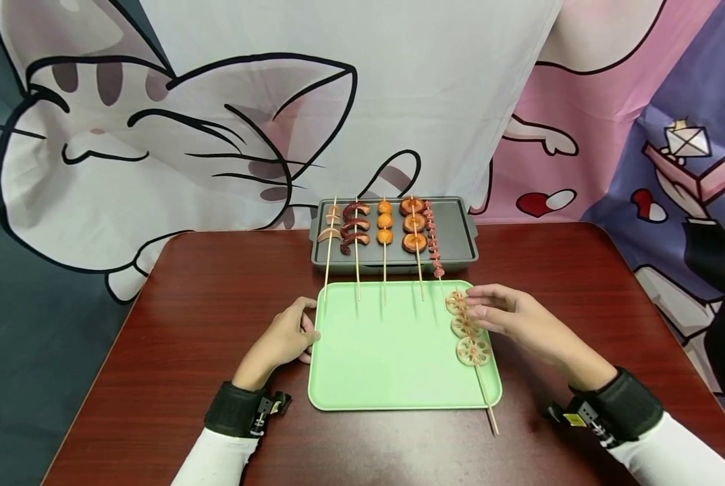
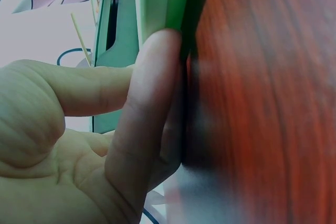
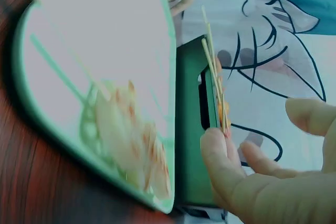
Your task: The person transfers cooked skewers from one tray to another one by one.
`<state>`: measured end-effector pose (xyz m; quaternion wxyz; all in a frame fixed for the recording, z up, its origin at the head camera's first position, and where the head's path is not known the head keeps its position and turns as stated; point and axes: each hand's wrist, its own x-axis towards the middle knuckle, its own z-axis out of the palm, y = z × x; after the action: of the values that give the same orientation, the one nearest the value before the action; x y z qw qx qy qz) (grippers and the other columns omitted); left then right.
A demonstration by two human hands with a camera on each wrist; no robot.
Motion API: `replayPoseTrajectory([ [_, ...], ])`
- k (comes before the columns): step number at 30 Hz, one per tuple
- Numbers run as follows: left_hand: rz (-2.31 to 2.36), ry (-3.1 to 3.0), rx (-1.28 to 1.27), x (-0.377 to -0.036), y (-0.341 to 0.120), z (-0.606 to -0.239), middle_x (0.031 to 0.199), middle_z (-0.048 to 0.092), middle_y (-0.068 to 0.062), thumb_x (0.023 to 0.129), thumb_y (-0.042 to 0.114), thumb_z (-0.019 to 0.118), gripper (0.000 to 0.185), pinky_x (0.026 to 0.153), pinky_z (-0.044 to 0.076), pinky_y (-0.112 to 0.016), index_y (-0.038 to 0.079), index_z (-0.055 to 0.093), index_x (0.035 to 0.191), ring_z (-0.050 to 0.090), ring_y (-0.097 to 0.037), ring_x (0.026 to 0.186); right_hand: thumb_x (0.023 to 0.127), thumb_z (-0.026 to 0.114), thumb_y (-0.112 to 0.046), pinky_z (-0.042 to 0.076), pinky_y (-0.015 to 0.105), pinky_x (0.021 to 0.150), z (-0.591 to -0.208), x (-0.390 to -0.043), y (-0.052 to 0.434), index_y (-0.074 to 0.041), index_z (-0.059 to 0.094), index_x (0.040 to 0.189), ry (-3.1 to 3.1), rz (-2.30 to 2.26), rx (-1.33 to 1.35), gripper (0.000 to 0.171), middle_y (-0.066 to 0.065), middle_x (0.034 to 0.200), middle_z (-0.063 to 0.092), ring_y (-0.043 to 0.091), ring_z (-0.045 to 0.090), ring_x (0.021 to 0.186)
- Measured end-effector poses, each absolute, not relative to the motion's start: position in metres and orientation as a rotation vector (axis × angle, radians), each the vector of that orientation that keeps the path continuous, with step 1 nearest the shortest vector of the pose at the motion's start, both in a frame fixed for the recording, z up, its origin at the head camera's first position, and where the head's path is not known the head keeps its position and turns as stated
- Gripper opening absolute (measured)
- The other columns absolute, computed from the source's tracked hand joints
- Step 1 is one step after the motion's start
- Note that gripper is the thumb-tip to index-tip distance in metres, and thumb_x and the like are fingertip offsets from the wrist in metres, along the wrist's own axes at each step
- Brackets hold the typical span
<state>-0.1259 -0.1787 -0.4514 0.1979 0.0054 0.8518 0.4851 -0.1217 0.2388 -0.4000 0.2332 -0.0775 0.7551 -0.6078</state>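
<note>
A light green tray (image 1: 387,358) lies flat on the table. At its left side my left hand (image 1: 283,334) grips the edge, with fingers bent; the left wrist view shows a fingertip against the tray's rim (image 2: 157,11). A skewer of lotus root slices (image 1: 473,351) rests along the tray's right side, its stick jutting past the front edge. Beside and above those slices my right hand (image 1: 511,314) hovers with relaxed, parted fingers. The right wrist view shows the lotus slices (image 3: 131,140) blurred on the tray, apart from that hand (image 3: 262,166), which holds nothing.
A grey grill pan (image 1: 450,233) stands behind the tray. Several skewers lie across it: pale pieces (image 1: 329,234), dark curled pieces (image 1: 355,225), orange balls (image 1: 385,221), brown round slices (image 1: 414,241) and small pink pieces (image 1: 432,239). Their sticks overhang the tray. A printed cloth (image 1: 429,101) hangs behind the table.
</note>
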Motion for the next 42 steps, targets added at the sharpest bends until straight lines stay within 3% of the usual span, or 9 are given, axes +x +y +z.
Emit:
replayPoseTrajectory([
  [4, 1.356, 2.393, 0.013, -0.126, -0.179, -0.452, 0.089, 0.056, -0.015, 0.097, -0.004, 0.063, 0.058, 0.054, 0.063, -0.036, 0.001, 0.039, 0.15, 0.063, -0.023, 0.062, 0.108, 0.057, -0.018, 0.052, 0.033, 0.11, -0.403, -0.128, 0.231, 0.014, 0.028, 0.153, 1.87, -1.829, -0.173, 0.063, 0.029, 0.151, 0.044, 0.014, 0.065, 0.125],
  [11, 1.354, 2.396, 0.006, -0.124, -0.18, -0.451, 0.089, 0.056, -0.015, 0.097, -0.005, 0.063, 0.058, 0.054, 0.063, -0.036, 0.0, 0.04, 0.149, 0.063, -0.024, 0.063, 0.109, 0.051, -0.014, 0.053, 0.032, 0.109, -0.41, -0.14, 0.224, 0.017, 0.019, 0.153, 1.642, -1.956, -0.123, 0.063, 0.006, 0.132, 0.065, 0.016, 0.067, 0.122],
  [21, 1.344, 2.396, 0.007, -0.124, -0.179, -0.452, 0.089, 0.057, -0.015, 0.097, -0.004, 0.063, 0.058, 0.054, 0.062, -0.036, 0.0, 0.039, 0.15, 0.063, -0.024, 0.063, 0.109, 0.051, -0.014, 0.048, 0.035, 0.114, -0.42, -0.152, 0.214, 0.016, 0.019, 0.156, 1.625, -1.899, -0.101, 0.064, 0.023, 0.151, 0.046, 0.014, 0.061, 0.129],
  [26, 1.346, 2.399, 0.008, -0.125, -0.179, -0.452, 0.089, 0.057, -0.015, 0.097, -0.005, 0.063, 0.059, 0.053, 0.062, -0.036, 0.0, 0.039, 0.15, 0.064, -0.024, 0.062, 0.108, 0.053, -0.009, 0.052, 0.031, 0.11, -0.423, -0.158, 0.21, 0.018, 0.018, 0.155, 1.573, -1.928, -0.106, 0.064, 0.011, 0.137, 0.059, 0.012, 0.064, 0.124],
  [30, 1.339, 2.397, 0.009, -0.125, -0.179, -0.452, 0.089, 0.057, -0.015, 0.097, -0.005, 0.063, 0.059, 0.053, 0.062, -0.035, 0.0, 0.039, 0.15, 0.064, -0.024, 0.062, 0.106, 0.053, -0.003, 0.057, 0.026, 0.102, -0.426, -0.161, 0.207, 0.016, 0.03, 0.15, 1.517, -1.974, -0.097, 0.053, 0.002, 0.118, 0.071, 0.013, 0.069, 0.114],
  [33, 1.342, 2.398, 0.006, -0.124, -0.179, -0.451, 0.089, 0.056, -0.015, 0.096, -0.005, 0.064, 0.059, 0.053, 0.062, -0.035, 0.0, 0.04, 0.15, 0.063, -0.024, 0.062, 0.105, 0.054, 0.0, 0.059, 0.026, 0.098, -0.427, -0.164, 0.205, 0.006, 0.051, 0.138, 1.482, -2.0, -0.086, 0.033, 0.003, 0.111, 0.074, 0.014, 0.072, 0.109],
  [36, 1.342, 2.4, 0.015, -0.125, -0.179, -0.45, 0.089, 0.056, -0.015, 0.097, -0.005, 0.063, 0.059, 0.053, 0.062, -0.035, 0.0, 0.039, 0.15, 0.064, -0.024, 0.063, 0.105, 0.054, 0.0, 0.06, 0.027, 0.097, -0.428, -0.166, 0.203, -0.005, 0.062, 0.125, 1.472, -2.003, -0.087, 0.022, 0.003, 0.109, 0.075, 0.014, 0.073, 0.106],
  [38, 1.345, 2.397, 0.015, -0.124, -0.179, -0.449, 0.09, 0.057, -0.015, 0.097, -0.004, 0.063, 0.058, 0.054, 0.062, -0.036, 0.0, 0.039, 0.15, 0.064, -0.024, 0.063, 0.105, 0.053, 0.001, 0.06, 0.026, 0.096, -0.428, -0.167, 0.203, -0.005, 0.063, 0.125, 1.471, -2.0, -0.092, 0.022, 0.003, 0.108, 0.075, 0.013, 0.073, 0.104],
  [42, 1.346, 2.401, 0.023, -0.124, -0.18, -0.449, 0.09, 0.057, -0.015, 0.097, -0.005, 0.063, 0.058, 0.053, 0.062, -0.036, -0.001, 0.039, 0.15, 0.064, -0.024, 0.063, 0.105, 0.053, 0.001, 0.061, 0.024, 0.092, -0.429, -0.168, 0.203, 0.008, 0.051, 0.138, 1.49, -1.986, -0.082, 0.034, 0.003, 0.106, 0.074, 0.012, 0.073, 0.099],
])
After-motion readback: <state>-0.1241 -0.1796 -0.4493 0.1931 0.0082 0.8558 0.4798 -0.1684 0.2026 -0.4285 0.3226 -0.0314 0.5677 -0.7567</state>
